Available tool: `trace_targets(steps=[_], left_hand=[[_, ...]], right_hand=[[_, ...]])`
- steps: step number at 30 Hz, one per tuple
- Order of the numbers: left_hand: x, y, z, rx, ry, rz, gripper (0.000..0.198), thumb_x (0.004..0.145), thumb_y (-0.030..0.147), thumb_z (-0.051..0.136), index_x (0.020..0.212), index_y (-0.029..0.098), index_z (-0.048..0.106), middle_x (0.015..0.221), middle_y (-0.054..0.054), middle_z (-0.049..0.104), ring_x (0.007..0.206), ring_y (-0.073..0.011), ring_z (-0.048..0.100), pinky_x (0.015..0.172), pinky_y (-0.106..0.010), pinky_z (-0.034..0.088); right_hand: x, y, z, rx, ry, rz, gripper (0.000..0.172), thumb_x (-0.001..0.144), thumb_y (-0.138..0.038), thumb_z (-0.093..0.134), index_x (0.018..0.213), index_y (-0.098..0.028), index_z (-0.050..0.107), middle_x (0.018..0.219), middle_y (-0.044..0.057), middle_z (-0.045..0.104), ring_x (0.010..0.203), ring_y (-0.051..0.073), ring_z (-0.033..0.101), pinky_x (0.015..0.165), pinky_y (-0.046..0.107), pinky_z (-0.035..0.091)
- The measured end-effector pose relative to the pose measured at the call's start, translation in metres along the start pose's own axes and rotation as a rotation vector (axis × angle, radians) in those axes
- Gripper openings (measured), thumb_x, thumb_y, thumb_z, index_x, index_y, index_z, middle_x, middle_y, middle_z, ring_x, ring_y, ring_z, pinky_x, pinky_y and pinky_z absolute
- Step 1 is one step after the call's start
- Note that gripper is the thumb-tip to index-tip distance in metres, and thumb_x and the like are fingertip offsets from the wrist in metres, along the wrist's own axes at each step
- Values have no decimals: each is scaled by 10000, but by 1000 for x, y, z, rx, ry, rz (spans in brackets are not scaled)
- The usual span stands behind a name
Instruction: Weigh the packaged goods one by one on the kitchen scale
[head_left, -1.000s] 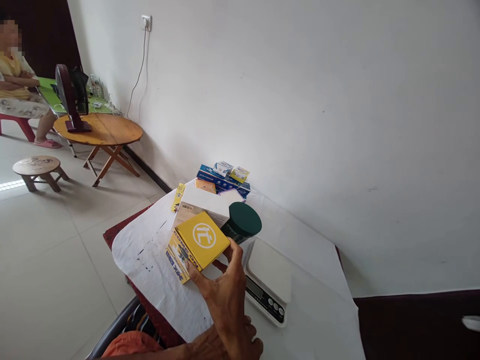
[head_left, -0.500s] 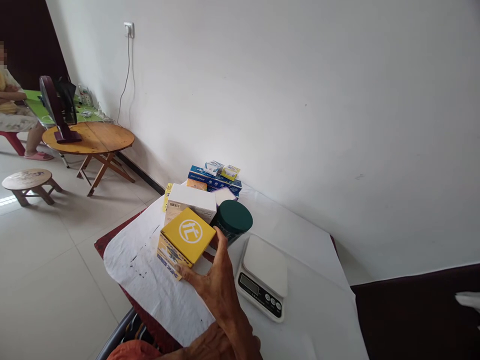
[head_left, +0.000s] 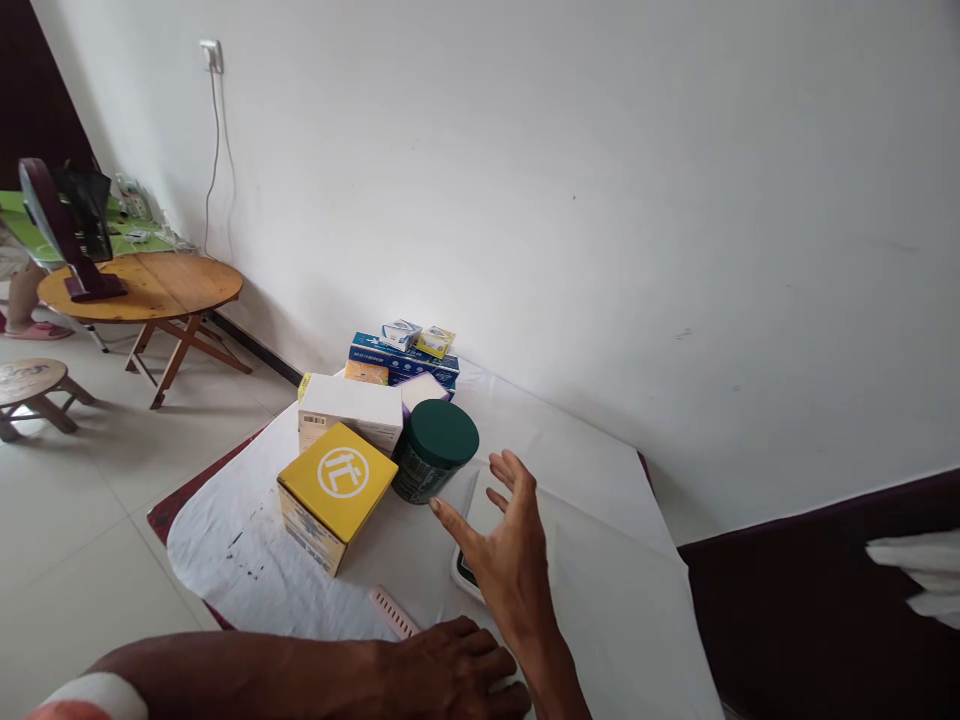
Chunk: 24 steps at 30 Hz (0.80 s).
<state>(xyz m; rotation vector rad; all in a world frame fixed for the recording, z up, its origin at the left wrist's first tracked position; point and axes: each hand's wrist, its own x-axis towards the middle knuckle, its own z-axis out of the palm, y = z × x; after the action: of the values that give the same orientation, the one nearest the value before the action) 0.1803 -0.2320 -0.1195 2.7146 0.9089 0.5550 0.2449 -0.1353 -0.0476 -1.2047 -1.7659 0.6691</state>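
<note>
My right hand (head_left: 499, 535) is raised over the white scale (head_left: 466, 588), thumb and fingers spread with nothing between them. It partly hides the scale. Just left of it stands a dark green lidded tub (head_left: 441, 437). A yellow-topped box (head_left: 341, 480) is on the white cloth, in front of a white box (head_left: 351, 405). My left hand (head_left: 457, 665) is low at the front, its fingers curled down; anything under them is hidden. A pink strap with holes (head_left: 392, 612) lies beside it.
Behind the white box are blue boxes (head_left: 405, 360), an orange pack (head_left: 367, 373) and two small cartons (head_left: 435, 341). A wall borders the cloth-covered table (head_left: 600, 540). To the left are a round wooden table (head_left: 180, 285) with a fan (head_left: 56, 220), and a stool (head_left: 34, 378).
My right hand has let go of the yellow-topped box and moved right, over the scale. My left hand and the pink strap now show at the front. The view has shifted right.
</note>
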Motion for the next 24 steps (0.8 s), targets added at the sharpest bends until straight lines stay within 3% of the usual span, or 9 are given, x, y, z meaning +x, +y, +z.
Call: trace_targets(steps=[3,5,8,14,19,24], left_hand=[[11,-41,4,-94,-31,137,420,965,363,566,1296,107,584,1304,-174,644,1216,-315,616,1006,-391,504],[13,-54,11,-152,-71,194,378,940,350,576,1175,61,644,1198,-174,691,1135,-320,652,976,-378,519],[13,-61,21,-238,-118,172,260,928,337,582,971,105,693,1003,-118,736,945,-287,702,845,-349,554],[4,-63,29,-320,-68,104,412,974,522,501,1029,150,668,1007,-98,719,939,-289,684,857,-380,543],[0,-60,18,-330,-66,109,419,1009,538,435,1053,182,651,1037,-93,710,970,-287,668,936,-404,518],[1,-54,0,-337,-44,77,532,1006,563,426,1330,149,510,1321,-164,601,1236,-323,561,1097,-448,416]], right_hand=[[21,10,22,22,-11,52,1085,636,-557,848,1496,-173,311,1544,218,418,1424,358,414,1138,556,397],[30,14,36,49,-18,92,1148,606,-544,867,1517,-165,278,1561,224,392,1434,361,401,1151,546,382],[34,15,51,86,-2,120,1192,572,-500,895,1527,-170,262,1541,213,424,1402,361,443,1136,527,405],[40,13,63,139,82,138,1063,571,-454,903,1452,-214,360,1409,156,563,1285,325,554,1055,481,483],[39,8,61,155,119,99,907,587,-399,884,1354,-216,435,1279,127,639,1144,298,633,961,453,541],[27,-2,28,195,171,99,918,596,-448,891,1370,-239,445,1231,102,653,1044,287,673,881,426,579]])
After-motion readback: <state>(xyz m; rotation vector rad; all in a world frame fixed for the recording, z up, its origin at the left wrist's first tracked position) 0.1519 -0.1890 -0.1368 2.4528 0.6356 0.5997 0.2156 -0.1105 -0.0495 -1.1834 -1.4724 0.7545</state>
